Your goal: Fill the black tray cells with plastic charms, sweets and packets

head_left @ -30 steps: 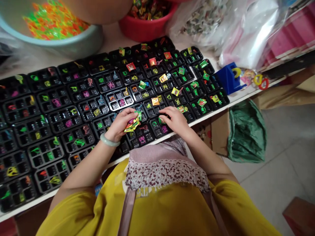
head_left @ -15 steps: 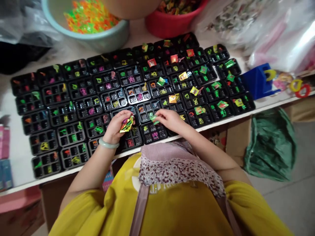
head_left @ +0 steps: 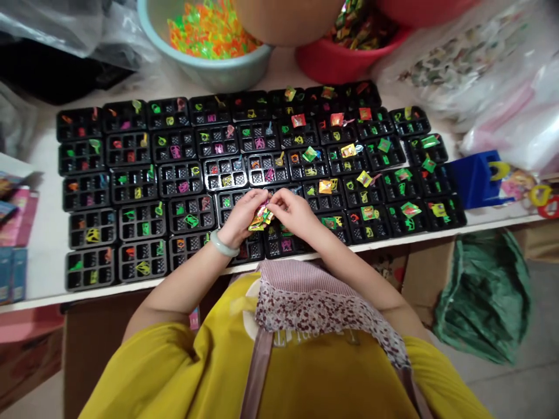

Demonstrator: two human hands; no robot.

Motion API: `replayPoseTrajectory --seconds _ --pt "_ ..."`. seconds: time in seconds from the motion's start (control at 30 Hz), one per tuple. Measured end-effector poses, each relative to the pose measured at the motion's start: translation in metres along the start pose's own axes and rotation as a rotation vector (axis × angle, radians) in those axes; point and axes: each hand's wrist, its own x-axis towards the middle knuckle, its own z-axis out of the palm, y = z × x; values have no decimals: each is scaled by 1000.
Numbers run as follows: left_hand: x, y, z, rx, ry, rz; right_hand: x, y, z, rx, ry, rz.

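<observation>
My left hand (head_left: 244,216) is closed round a bunch of small shiny foil packets (head_left: 261,219), yellow, green and pink. My right hand (head_left: 293,212) meets it, thumb and fingertips pinched on the bunch's right edge; how many packets they grip is hidden. Both hands are over the front rows of black compartment trays (head_left: 142,261). Small coloured plastic pieces lie in the trays. Several trays on the right also hold a foil packet, such as an orange one (head_left: 325,186) and a green one (head_left: 329,223) just beyond my right wrist.
Behind the trays stand a pale blue tub (head_left: 209,68) of orange and green pieces and a red tub (head_left: 334,65) of packets. Clear plastic bags (head_left: 463,58) lie at the back right. A blue holder (head_left: 476,179) is at the right end, boxes (head_left: 20,215) at the left.
My right hand, which held a green packet over a front tray, has come back left to the bunch in my left hand. The view has shifted, so the trays appear farther right.
</observation>
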Motion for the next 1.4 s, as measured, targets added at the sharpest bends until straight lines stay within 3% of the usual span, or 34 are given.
replayPoseTrajectory --seconds 0.23,0.47,0.63,0.7,0.8,0.9,1.07,1.17,1.27,1.4 --pt "1 4 -11 8 -34 -15 7 23 2 406 -32 98" --pt "3 2 -20 111 -122 -106 8 22 -9 458 37 69" --pt "4 2 -19 75 -38 -43 6 27 -10 472 -94 181" --pt "5 4 -19 78 -5 -41 6 29 -14 460 -82 198" --pt "6 11 -22 58 51 -26 9 34 -26 355 54 155" --pt "8 18 -30 21 96 33 18 39 -35 84 153 64" --pt "9 22 -37 3 149 89 32 37 -32 -347 115 -5" --pt "9 21 -33 -11 149 82 34 29 -28 -443 142 -82" --pt "10 20 -24 -20 123 92 33 21 -19 -241 84 -109" --pt "18 23 -15 -33 125 140 42 19 -4 155 -41 24"
